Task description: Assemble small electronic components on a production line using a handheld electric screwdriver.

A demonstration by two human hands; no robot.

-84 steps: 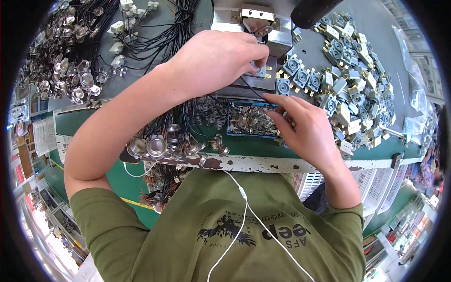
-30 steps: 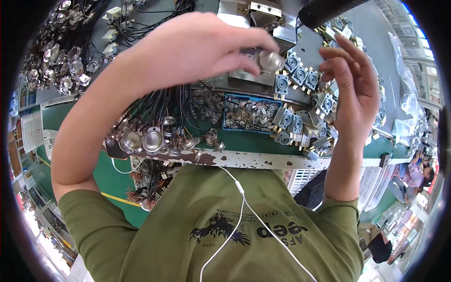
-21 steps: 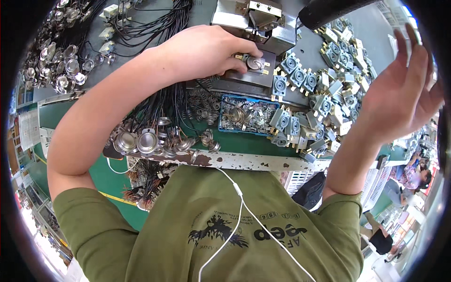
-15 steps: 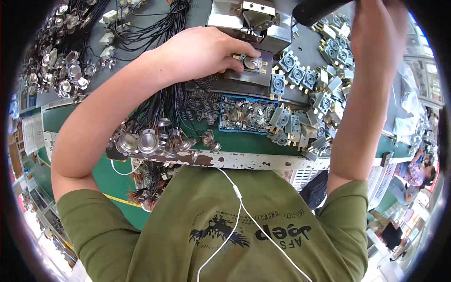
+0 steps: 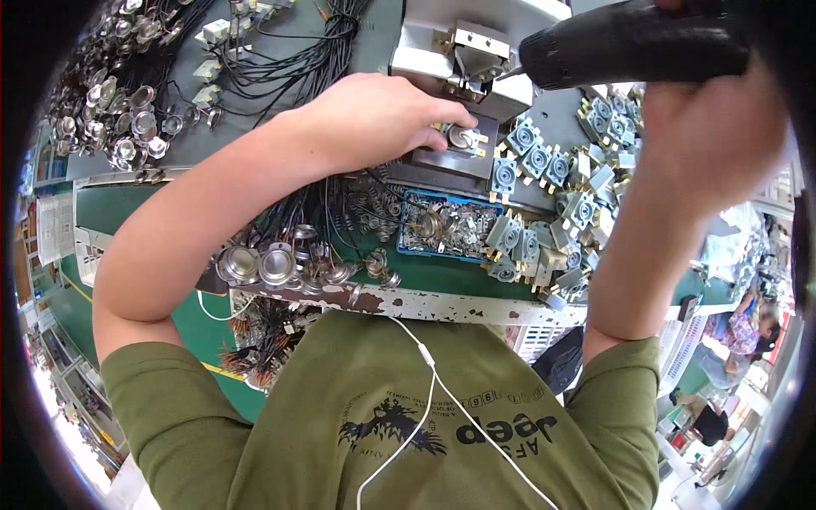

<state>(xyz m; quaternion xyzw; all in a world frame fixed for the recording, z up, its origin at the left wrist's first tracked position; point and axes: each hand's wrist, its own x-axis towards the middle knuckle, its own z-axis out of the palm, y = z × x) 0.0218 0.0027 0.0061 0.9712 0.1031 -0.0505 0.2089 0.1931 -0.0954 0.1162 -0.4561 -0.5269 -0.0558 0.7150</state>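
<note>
My left hand [image 5: 382,115] reaches across the bench, thumb and forefinger closed on a small round metal-capped part [image 5: 461,138] with brass terminals. That part sits on a dark metal block [image 5: 450,161] in front of a metal fixture [image 5: 478,55]. My right hand [image 5: 718,140] is wrapped round a thick black electric screwdriver [image 5: 625,47], held sideways above the bench. Its narrow tip points left, close to the fixture. Some of the right fingers are cut off at the top edge.
Grey square switch bodies [image 5: 535,160] lie in rows and heaps at the right. A blue tray [image 5: 450,225] holds small metal pieces. Black wires with round metal caps [image 5: 276,265] hang over the near edge; more caps [image 5: 127,127] pile up far left. People are at far right.
My right hand has come lower and brought the screwdriver down and nearer the fixture, so more of it shows. My left hand stays on the part.
</note>
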